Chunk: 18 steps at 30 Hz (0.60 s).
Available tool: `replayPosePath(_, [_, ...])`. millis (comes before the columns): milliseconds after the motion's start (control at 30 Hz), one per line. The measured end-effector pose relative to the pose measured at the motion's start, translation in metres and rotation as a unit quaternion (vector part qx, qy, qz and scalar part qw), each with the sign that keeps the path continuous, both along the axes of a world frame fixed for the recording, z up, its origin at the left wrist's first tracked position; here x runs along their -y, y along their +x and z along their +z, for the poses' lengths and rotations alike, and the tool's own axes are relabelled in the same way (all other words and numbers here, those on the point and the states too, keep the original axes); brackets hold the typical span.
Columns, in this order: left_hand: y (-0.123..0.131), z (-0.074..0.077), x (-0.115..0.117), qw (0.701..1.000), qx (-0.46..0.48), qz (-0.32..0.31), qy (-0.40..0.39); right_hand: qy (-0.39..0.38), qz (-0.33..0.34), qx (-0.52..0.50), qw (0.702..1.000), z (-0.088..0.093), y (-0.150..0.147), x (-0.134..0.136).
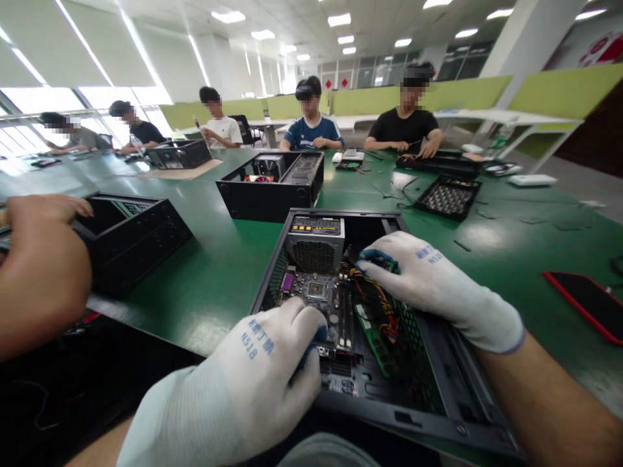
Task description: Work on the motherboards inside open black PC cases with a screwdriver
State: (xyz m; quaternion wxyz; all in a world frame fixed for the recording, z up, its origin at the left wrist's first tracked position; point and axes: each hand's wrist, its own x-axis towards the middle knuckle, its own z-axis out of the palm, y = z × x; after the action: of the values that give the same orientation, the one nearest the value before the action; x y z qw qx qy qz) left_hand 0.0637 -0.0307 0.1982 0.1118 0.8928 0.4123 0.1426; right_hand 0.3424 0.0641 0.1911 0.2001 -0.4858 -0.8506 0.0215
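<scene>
An open black computer case [403, 415] lies in front of me, with a power supply [316, 246] at its far left corner. Below that sits a motherboard [316, 290] with a purple port [287, 282]. My left hand [265, 363], in a white glove with blue fingertips, curls over the motherboard's near left part; its fingertips are partly hidden. My right hand [418, 272], gloved alike, reaches over the right side, thumb and fingers drawn together beside bundled coloured cables [372, 285]. What either hand pinches is hidden. A long green circuit board [377, 344] slants inside the case.
Another person's arm [43, 272] reaches into a black case [141, 240] at left. Further cases, including one [272, 198] straight ahead, stand on the green table [219, 311]. A perforated black panel [450, 196] and a red-edged black device [586, 305] lie right. People work across the table.
</scene>
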Motion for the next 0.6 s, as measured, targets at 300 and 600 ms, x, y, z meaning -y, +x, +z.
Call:
replayPosePath(300, [0.048, -0.012, -0.112, 0.958, -0.277, -0.016, -0.077, 0.011, 0.022, -0.011, 1.000, -0.007, 0.003, 0.000])
replayPosePath(600, [0.074, -0.052, -0.167, 0.921, -0.366, -0.041, -0.128, 0.040, 0.048, -0.001, 0.998, -0.013, 0.006, 0.001])
